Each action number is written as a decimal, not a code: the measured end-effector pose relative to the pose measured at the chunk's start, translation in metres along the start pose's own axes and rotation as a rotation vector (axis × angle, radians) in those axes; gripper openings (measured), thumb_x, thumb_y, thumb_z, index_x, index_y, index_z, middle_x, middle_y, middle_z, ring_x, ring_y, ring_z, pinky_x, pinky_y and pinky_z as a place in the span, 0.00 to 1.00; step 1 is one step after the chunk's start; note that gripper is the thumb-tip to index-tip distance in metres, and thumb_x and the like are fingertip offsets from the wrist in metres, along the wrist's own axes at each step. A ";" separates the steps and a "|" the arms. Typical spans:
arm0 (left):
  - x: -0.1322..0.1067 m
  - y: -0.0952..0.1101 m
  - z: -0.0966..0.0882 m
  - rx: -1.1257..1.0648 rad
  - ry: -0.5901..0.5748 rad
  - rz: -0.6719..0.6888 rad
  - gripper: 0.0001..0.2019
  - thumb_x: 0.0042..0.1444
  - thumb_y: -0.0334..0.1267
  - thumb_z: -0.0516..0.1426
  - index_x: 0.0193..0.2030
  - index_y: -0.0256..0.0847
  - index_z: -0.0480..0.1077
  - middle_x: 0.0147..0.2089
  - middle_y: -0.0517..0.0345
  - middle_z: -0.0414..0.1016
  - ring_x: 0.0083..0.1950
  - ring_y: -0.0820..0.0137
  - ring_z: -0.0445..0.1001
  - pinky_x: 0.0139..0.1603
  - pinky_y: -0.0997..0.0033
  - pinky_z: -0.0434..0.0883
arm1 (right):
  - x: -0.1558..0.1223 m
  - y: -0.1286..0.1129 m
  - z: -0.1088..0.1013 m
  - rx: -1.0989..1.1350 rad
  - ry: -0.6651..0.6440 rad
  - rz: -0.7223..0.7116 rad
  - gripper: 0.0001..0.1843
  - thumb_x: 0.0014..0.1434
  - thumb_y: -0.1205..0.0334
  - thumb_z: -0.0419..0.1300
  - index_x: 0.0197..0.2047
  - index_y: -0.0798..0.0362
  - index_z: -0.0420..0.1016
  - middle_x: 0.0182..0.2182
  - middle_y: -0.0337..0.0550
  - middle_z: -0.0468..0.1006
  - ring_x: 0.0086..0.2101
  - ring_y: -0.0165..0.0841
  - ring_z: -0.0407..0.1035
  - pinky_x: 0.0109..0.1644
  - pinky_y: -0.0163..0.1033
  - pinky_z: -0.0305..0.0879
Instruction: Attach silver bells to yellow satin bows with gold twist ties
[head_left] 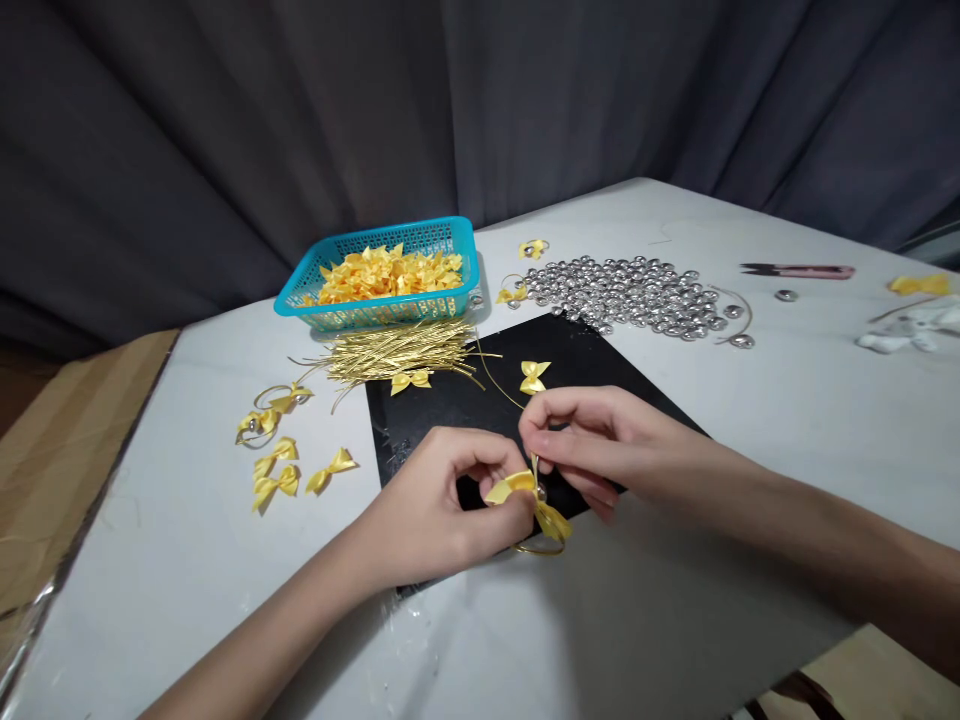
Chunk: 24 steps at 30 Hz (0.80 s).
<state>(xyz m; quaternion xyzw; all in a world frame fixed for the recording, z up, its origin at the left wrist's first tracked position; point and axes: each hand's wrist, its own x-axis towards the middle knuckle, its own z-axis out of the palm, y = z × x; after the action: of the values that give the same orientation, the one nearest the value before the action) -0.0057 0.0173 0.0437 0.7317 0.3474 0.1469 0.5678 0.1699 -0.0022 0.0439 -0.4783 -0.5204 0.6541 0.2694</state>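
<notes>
My left hand [465, 500] pinches a yellow ribbon bow [553, 522] between thumb and fingers, above the black mat [630, 370]. A silver bell-like bead [541, 491] sits at the bow's middle, and a loop of gold wire [551, 549] curves below it. My right hand [592, 440] is closed in a pinch on the gold wire [535, 463] that rises from the bow. Its fingertips partly hide the wire's end. Just beyond my right hand another yellow bow [534, 376] lies on the mat, with a single gold wire [495, 378] beside it.
A turquoise basket [375, 305] of yellow bows stands at the back, behind a bundle of gold wires [397, 350]. Silver beads [630, 295] are heaped to its right. Pink-handled snips [799, 271] lie farther right. Several bows [276, 485] lie at left on the white table [187, 560].
</notes>
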 end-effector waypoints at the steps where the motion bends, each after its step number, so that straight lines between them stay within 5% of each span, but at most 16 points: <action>1: -0.001 0.000 0.000 0.005 0.001 0.008 0.06 0.48 0.30 0.53 0.21 0.37 0.63 0.23 0.62 0.63 0.28 0.73 0.62 0.29 0.73 0.59 | 0.000 0.000 -0.001 0.055 -0.038 0.016 0.11 0.55 0.57 0.59 0.28 0.56 0.65 0.12 0.28 0.58 0.14 0.20 0.52 0.17 0.26 0.55; 5: -0.002 0.001 -0.001 0.013 0.023 0.036 0.07 0.49 0.31 0.53 0.21 0.37 0.63 0.22 0.62 0.62 0.27 0.74 0.61 0.29 0.73 0.58 | 0.001 0.000 -0.004 0.246 -0.105 0.116 0.10 0.55 0.60 0.57 0.26 0.56 0.64 0.12 0.28 0.56 0.13 0.19 0.48 0.15 0.25 0.54; 13: -0.003 0.003 -0.001 -0.024 0.092 0.063 0.08 0.50 0.33 0.54 0.21 0.38 0.62 0.22 0.62 0.62 0.27 0.74 0.60 0.29 0.74 0.59 | 0.002 0.000 -0.004 0.257 -0.132 0.124 0.09 0.56 0.62 0.57 0.27 0.56 0.65 0.13 0.28 0.59 0.13 0.18 0.46 0.15 0.24 0.52; 19: -0.002 0.000 -0.002 -0.099 0.155 0.033 0.09 0.51 0.34 0.54 0.22 0.37 0.63 0.22 0.63 0.63 0.26 0.76 0.60 0.28 0.77 0.60 | 0.001 -0.004 -0.012 0.078 -0.203 0.117 0.10 0.58 0.58 0.57 0.29 0.55 0.65 0.12 0.27 0.55 0.14 0.19 0.47 0.17 0.25 0.53; 24: 0.000 -0.002 -0.002 -0.097 0.171 0.038 0.09 0.52 0.34 0.55 0.22 0.37 0.63 0.22 0.63 0.63 0.26 0.76 0.61 0.27 0.78 0.60 | -0.002 -0.012 -0.018 -0.206 -0.146 -0.004 0.08 0.55 0.59 0.58 0.31 0.55 0.68 0.21 0.34 0.62 0.20 0.21 0.54 0.20 0.26 0.54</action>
<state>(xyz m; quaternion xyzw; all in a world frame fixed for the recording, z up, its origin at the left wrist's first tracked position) -0.0070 0.0189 0.0426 0.6946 0.3728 0.2362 0.5681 0.1850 0.0071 0.0560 -0.4536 -0.6042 0.6295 0.1816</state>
